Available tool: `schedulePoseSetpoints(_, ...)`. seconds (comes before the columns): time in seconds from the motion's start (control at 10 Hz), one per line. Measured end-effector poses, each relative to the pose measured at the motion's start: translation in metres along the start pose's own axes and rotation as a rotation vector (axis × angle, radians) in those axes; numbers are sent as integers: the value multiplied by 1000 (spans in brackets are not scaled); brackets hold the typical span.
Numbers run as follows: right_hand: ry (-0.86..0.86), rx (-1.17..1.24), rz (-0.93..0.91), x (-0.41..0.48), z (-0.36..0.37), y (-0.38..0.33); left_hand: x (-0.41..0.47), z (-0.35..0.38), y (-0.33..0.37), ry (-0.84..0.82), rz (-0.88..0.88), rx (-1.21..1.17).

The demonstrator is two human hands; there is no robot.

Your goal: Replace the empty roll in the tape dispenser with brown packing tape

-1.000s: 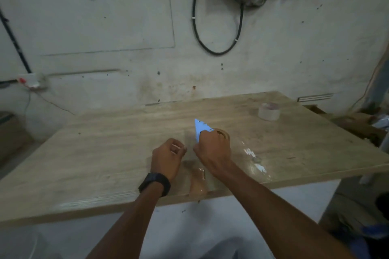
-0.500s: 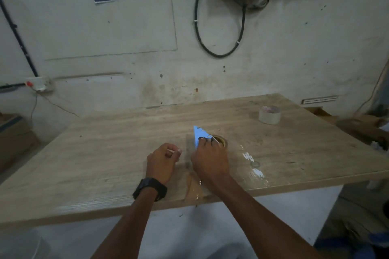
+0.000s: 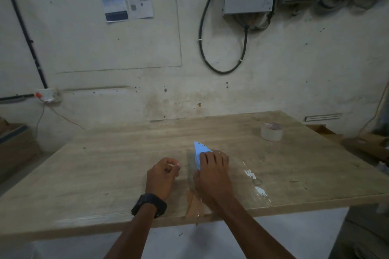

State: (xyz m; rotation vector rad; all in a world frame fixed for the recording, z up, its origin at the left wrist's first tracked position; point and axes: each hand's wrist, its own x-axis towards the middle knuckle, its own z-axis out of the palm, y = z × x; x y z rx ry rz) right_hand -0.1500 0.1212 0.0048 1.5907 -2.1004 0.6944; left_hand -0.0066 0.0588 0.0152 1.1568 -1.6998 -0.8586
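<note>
A: Starting at the left, what is the left hand [image 3: 163, 175] doing?

B: It is curled almost into a fist on the worktop [image 3: 105, 164], thumb against forefinger. Whether it pinches anything I cannot tell; possibly a tape end.

A: And the right hand [image 3: 212, 171]?

B: Pressed flat over the blue tape dispenser [image 3: 200, 150], fingers spread narrow on top. The brown packing tape [image 3: 194, 202] shows only as a strip stuck down near the front edge, below that wrist.

A: How to do this well?

B: I'd say keep the dispenser pinned firmly and draw the tape straight and low, so it feeds without twisting. The pale roll [image 3: 271, 131] far right sits well apart
</note>
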Motion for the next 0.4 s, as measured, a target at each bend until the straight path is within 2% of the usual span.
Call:
schedulePoseSetpoints(0.3, 62, 79, -11, -5, 2, 6, 3, 6, -3, -4, -3, 7)
schedulePoseSetpoints(0.4, 146, 123, 8, -6, 7, 9, 17, 15, -5, -3, 40, 70)
